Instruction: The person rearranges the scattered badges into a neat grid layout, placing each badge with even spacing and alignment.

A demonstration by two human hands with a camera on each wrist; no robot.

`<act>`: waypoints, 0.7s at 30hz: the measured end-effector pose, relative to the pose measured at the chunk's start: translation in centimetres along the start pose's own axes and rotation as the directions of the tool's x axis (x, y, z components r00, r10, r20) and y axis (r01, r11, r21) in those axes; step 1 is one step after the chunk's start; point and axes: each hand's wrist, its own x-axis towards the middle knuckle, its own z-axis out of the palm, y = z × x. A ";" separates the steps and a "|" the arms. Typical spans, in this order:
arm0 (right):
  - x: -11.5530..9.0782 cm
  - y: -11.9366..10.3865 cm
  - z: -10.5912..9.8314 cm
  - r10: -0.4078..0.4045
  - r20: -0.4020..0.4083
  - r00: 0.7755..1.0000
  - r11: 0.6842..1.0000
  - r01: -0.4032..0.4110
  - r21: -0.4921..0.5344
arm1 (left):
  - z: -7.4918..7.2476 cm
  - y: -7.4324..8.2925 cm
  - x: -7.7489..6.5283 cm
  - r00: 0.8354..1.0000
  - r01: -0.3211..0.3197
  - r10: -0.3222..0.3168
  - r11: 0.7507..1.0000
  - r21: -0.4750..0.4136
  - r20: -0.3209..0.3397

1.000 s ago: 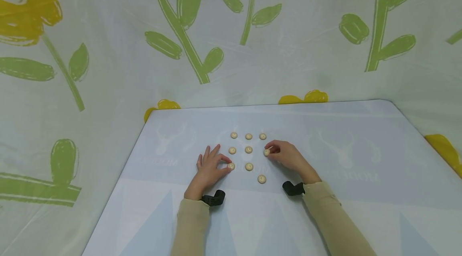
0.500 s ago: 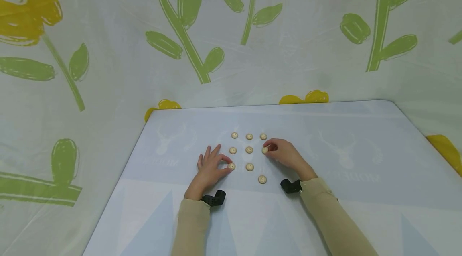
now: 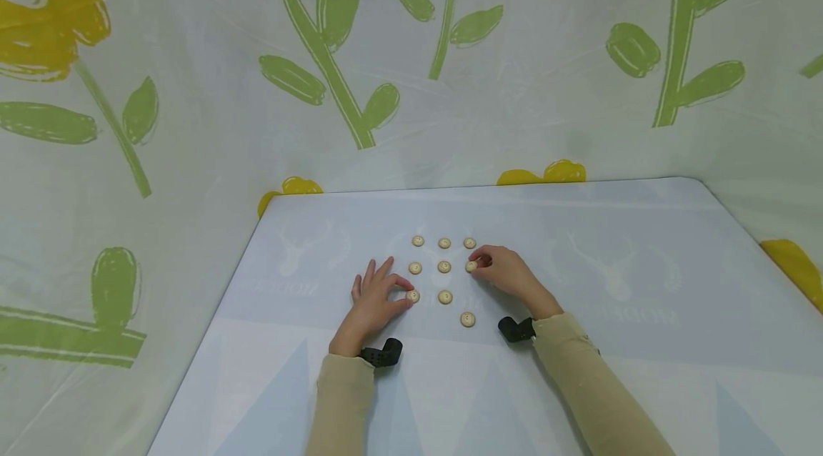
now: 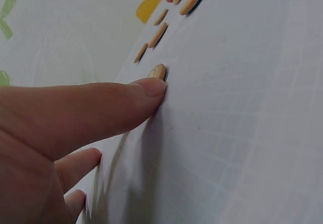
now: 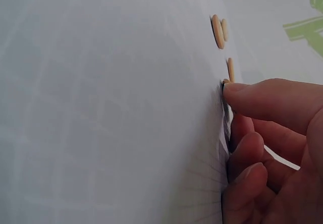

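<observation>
Several small round wooden discs, cream with a dark mark on top, lie on the table in rough rows. My left hand (image 3: 371,302) pinches the front-left disc (image 3: 413,296) between thumb and index finger, its other fingers spread; in the left wrist view the thumb presses that disc's (image 4: 159,71) near edge. At the right end of the middle row, my right hand (image 3: 508,276) grips another disc (image 3: 472,266) by its right side, mostly hidden behind the thumb in the right wrist view. The centre disc (image 3: 444,266) lies between the hands.
Nearest to me is a disc (image 3: 467,319) lying out of line, in front of the right hand. The back row includes a disc (image 3: 470,243) just beyond the right fingertips. A pale patterned cloth covers the table (image 3: 579,227); a flower-print curtain (image 3: 514,106) hangs behind it.
My right hand has slid its disc slightly left and away from me, closer in line with the middle row. The left hand keeps its place on its disc.
</observation>
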 end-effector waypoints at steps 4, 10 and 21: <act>0.0 0.2 0.1 -0.002 -0.004 1.000 1.000 0.002 -0.018 | 0.1 0.0 0.0 1.000 -0.002 0.002 1.000 0.000 -0.003; 0.0 0.2 0.1 0.009 -0.014 1.000 0.999 -0.010 -0.031 | 0.2 0.0 0.1 1.000 0.003 -0.003 1.000 0.012 0.005; 0.0 -0.1 0.1 0.017 -0.021 1.000 1.000 -0.017 -0.025 | 0.0 0.0 0.1 1.000 0.014 -0.014 1.000 0.005 0.013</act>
